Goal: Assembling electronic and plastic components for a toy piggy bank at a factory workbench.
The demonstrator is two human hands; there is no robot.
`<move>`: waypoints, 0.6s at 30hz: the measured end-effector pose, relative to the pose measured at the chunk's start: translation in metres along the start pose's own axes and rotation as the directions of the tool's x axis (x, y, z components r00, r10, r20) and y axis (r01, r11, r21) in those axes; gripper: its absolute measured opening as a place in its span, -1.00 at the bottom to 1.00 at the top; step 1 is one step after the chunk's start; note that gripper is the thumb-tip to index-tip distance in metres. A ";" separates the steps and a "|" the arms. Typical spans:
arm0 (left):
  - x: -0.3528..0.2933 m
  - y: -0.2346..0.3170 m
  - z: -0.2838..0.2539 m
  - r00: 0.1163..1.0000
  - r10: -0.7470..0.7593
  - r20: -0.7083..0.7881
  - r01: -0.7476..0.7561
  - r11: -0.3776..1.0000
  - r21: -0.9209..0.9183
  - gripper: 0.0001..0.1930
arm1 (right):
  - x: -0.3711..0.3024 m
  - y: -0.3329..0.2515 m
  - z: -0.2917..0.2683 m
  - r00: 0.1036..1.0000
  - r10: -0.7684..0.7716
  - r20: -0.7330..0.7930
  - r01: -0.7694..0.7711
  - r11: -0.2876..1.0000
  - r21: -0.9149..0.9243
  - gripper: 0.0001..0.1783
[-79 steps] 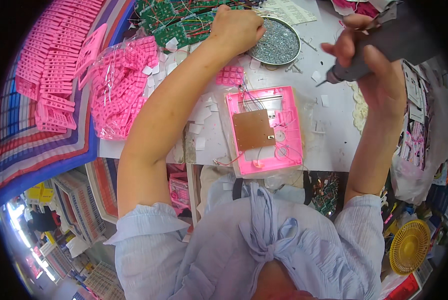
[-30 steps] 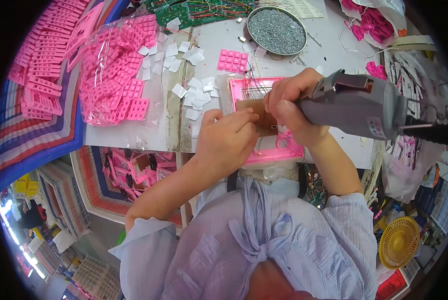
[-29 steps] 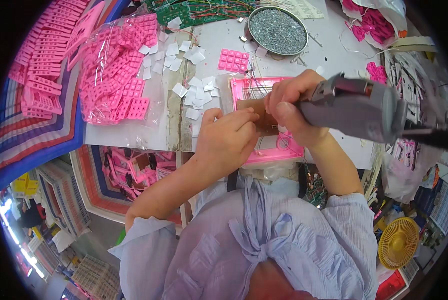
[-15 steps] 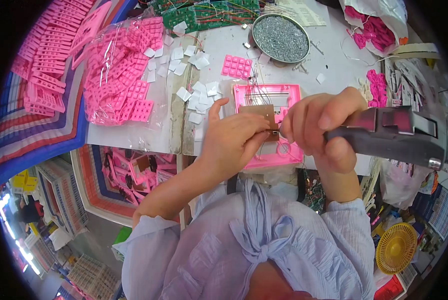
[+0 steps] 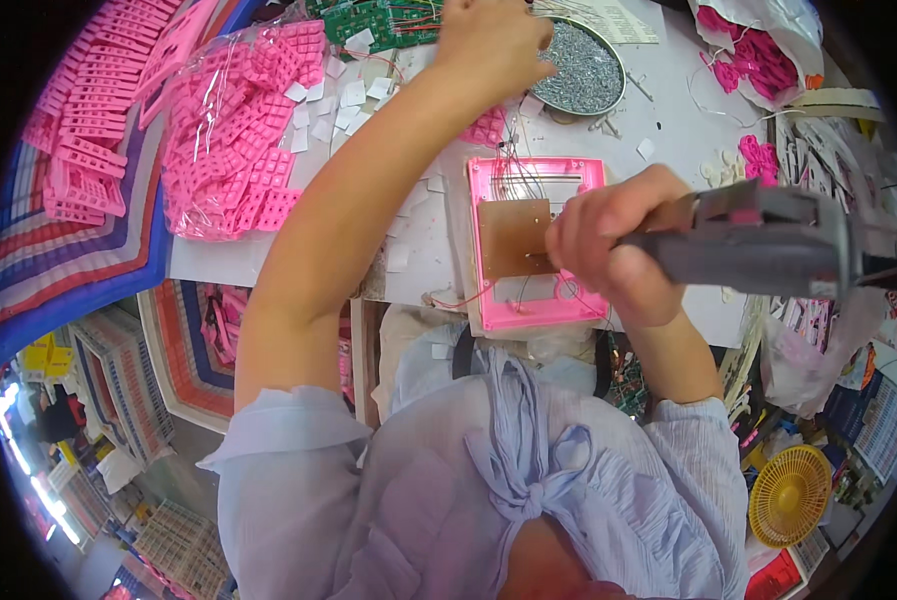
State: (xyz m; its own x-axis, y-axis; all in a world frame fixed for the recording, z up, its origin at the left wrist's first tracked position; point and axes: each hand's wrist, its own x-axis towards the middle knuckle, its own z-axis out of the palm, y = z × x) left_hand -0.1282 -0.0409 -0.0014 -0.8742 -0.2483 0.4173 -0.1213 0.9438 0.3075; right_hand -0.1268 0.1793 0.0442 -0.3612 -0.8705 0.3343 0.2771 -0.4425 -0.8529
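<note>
My right hand (image 5: 623, 245) is closed around a dark grey electric screwdriver (image 5: 758, 245), its thin front end pointing left over a brown circuit board (image 5: 513, 235). The board lies in a pink plastic frame (image 5: 536, 318), with thin wires (image 5: 513, 160) bunched at its far side. My left hand (image 5: 493, 45) is stretched far forward, between the green circuit boards (image 5: 373, 28) and a round dish of small screws (image 5: 583, 70). Its thumb and a finger show apart; other fingertips run out at the upper edge. I see nothing held in it.
A clear bag of pink keypads (image 5: 243, 140) and stacked pink frames (image 5: 93, 110) stand at left. White squares (image 5: 353, 95) lie scattered under and beside my left forearm. A white bag with pink pieces (image 5: 758, 60) is at far right. A yellow basket (image 5: 790, 495) sits low at right.
My left hand has left the brown board and swung far forward to the dish and green boards. The screwdriver has shifted a little, its rear end turning right. The board is uncovered.
</note>
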 end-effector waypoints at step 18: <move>-0.003 0.013 0.008 0.976 -0.031 -0.215 0.002 0.991 -0.133 -0.84 | -0.015 0.014 0.018 0.994 0.043 0.103 -0.024 0.984 -0.177 -0.82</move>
State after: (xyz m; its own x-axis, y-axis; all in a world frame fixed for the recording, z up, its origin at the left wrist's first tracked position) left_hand -0.1311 -0.0259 -0.0055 -0.7483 -0.3188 0.5818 -0.0600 0.9059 0.4193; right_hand -0.1015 0.1824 0.0347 -0.2552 -0.9061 0.3373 0.1237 -0.3766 -0.9181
